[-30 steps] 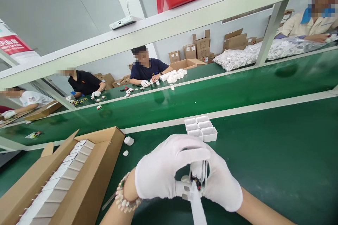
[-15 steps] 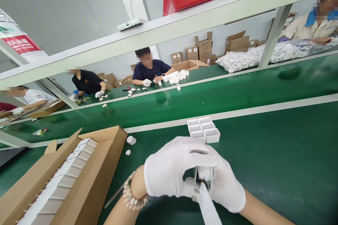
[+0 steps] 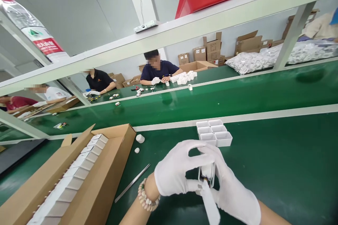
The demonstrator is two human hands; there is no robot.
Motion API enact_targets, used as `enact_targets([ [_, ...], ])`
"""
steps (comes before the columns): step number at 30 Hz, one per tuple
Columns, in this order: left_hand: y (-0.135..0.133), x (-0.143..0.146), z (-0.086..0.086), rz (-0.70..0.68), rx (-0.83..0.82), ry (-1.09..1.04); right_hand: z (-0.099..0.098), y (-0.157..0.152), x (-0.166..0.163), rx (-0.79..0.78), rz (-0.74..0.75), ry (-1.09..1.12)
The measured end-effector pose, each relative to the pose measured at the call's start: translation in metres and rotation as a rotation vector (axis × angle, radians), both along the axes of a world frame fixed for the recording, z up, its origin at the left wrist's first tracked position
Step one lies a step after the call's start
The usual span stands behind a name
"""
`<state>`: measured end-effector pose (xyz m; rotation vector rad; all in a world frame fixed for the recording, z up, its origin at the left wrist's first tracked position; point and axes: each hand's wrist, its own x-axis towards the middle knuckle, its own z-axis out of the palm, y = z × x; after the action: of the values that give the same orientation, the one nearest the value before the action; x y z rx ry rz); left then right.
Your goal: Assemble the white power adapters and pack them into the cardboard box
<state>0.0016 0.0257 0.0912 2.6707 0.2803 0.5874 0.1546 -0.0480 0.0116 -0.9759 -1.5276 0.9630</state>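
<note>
My left hand [image 3: 179, 170], in a white glove with a bead bracelet at the wrist, closes its fingers on a small white plastic casing [image 3: 213, 179]. From the other side my right hand [image 3: 231, 186], also gloved, grips the same casing. A white block sits inside it, and some dark and orange wiring shows at the near end. A flat white strip [image 3: 211, 205] hangs from that end towards me. My fingertips partly cover the casing. Just beyond my hands stand several open white plastic boxes [image 3: 223, 139] in two rows.
On the left lies a long cardboard box [image 3: 120, 168] holding a row of white units [image 3: 76, 172]. Tweezers [image 3: 132, 183], a white cap [image 3: 140, 138] and a smaller white piece [image 3: 137, 150] lie beside it. Across the green belt [image 3: 253, 89] co-workers sit at a bench.
The view has swung left, so the scene shifts right and the tweezers show more fully. Both hands still hold the casing; its hanging strip appears at a slightly different angle.
</note>
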Motion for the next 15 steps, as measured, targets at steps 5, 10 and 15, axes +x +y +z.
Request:
enact_targets([
  [5,0.0,-0.019,-0.05,0.161,-0.17,-0.115,0.004,0.003,0.007,-0.301,0.292,0.279],
  [10,0.002,-0.029,-0.064,0.234,-0.251,-0.133,0.016,0.01,0.013,-0.556,0.488,0.555],
  [15,0.004,-0.028,-0.064,0.108,-0.327,-0.164,0.011,0.011,0.009,-0.553,0.334,0.438],
])
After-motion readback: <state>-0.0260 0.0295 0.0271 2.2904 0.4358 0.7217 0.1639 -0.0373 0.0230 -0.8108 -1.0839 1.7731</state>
